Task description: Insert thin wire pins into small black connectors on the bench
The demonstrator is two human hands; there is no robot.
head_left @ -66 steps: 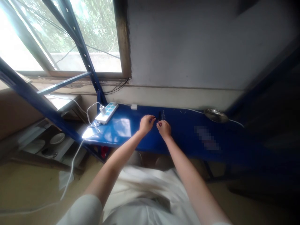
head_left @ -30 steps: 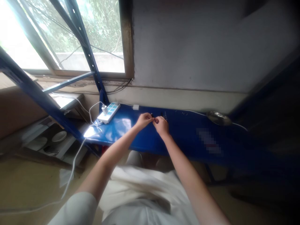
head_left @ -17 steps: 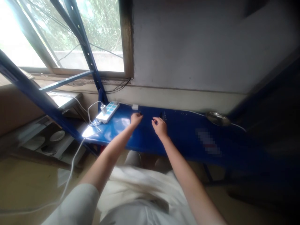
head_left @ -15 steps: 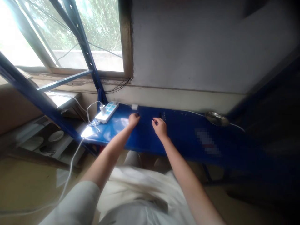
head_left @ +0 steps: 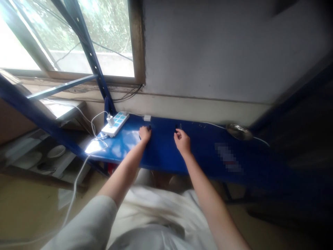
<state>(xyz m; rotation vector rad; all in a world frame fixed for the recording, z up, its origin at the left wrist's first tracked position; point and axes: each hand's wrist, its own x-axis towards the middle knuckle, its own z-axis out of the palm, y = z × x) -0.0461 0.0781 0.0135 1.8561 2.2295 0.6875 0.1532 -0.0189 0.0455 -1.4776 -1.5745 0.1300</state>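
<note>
My left hand (head_left: 145, 134) is closed over the blue tabletop (head_left: 161, 152), with a small dark object (head_left: 149, 127) showing at its fingertips; its kind is too small to tell. To the right, my right hand (head_left: 182, 141) has its thumb and fingers bent together in a pinch. Whatever lies between those fingertips is too small to make out. Just beyond them sits a group of tiny dark and shiny pieces (head_left: 180, 126). A white plug adapter (head_left: 147, 118) lies behind my left hand near the wall.
On the left stands a white power strip (head_left: 116, 124) with a charger (head_left: 110, 120) and cable plugged in. A shiny metal bowl (head_left: 238, 132) is at the back right. Several tiny bits (head_left: 201, 125) lie along the rear edge. A blue upright post (head_left: 90, 52) rises by the window.
My right hand has shifted right, away from my left hand, toward the tiny pieces. My left hand stays closed at about the same spot. The view has turned slightly.
</note>
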